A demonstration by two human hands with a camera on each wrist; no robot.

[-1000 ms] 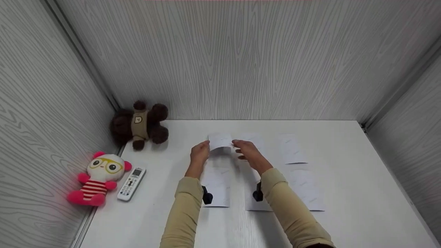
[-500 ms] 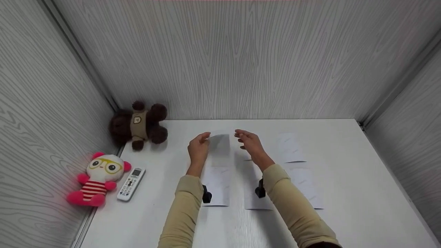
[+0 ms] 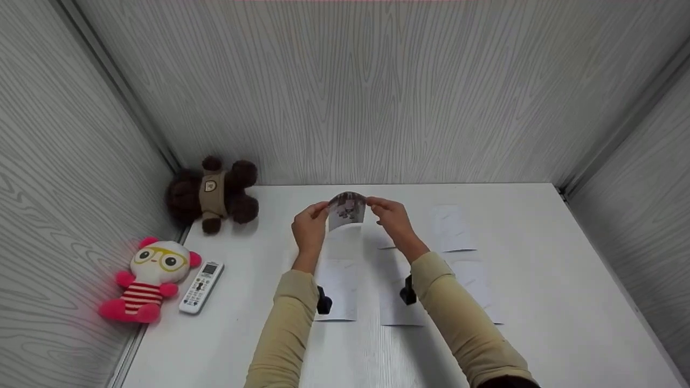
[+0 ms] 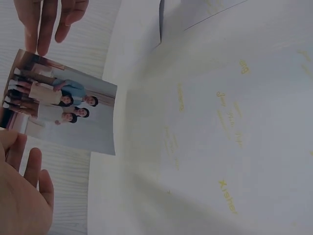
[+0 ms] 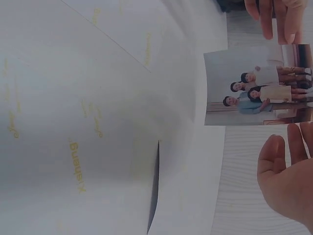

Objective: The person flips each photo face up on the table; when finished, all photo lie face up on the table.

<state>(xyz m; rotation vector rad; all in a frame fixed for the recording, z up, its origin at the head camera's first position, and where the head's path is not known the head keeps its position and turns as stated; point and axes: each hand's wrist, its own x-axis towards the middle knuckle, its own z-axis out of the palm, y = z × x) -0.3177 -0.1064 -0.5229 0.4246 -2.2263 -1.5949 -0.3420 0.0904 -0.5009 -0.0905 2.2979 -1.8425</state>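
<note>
A small photo print is held up over the far middle of the table, its picture side toward the head camera and bowed in an arch. My left hand pinches its left edge, and my right hand holds the opposite edge with the fingertips. In the left wrist view the photo shows a group of people posing together. The right wrist view has the same photo, with my right hand along its lower edge and my left hand along its upper one.
White sheets lie in rows on the table, including one sheet in front and another at the right. At left are a brown plush toy, a pink-and-white plush and a remote control. Grey walls enclose the table.
The photo has been raised and turned over, from its white back to its picture side. Both hands have moved slightly farther away, and the right fingertips have come onto its edge.
</note>
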